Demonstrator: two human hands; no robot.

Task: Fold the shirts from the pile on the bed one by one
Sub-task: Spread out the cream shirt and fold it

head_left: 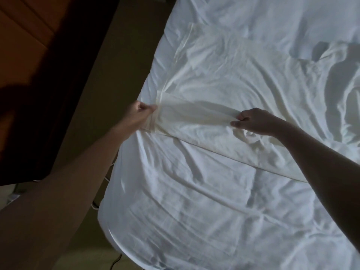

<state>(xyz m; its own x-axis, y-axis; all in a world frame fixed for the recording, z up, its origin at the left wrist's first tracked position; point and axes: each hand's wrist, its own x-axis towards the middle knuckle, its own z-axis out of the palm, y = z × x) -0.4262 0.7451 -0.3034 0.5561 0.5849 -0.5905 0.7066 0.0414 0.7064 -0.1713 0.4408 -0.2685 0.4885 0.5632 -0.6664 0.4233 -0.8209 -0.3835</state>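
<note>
Your left hand [140, 111] pinched the sleeve hem of the cream shirt [194, 115] (barely off-white against the bed [194, 207]). Your right hand [254, 121] pinched the same sleeve further along.

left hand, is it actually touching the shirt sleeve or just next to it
Touching. The head view shows the left hand pinching the open end of the shirt sleeve, with the fabric between thumb and fingers.

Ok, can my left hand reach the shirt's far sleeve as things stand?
Probably yes: only flat shirt lies between the left hand and the far sleeve. But it is pinching the near sleeve, so it must let go first.
</note>
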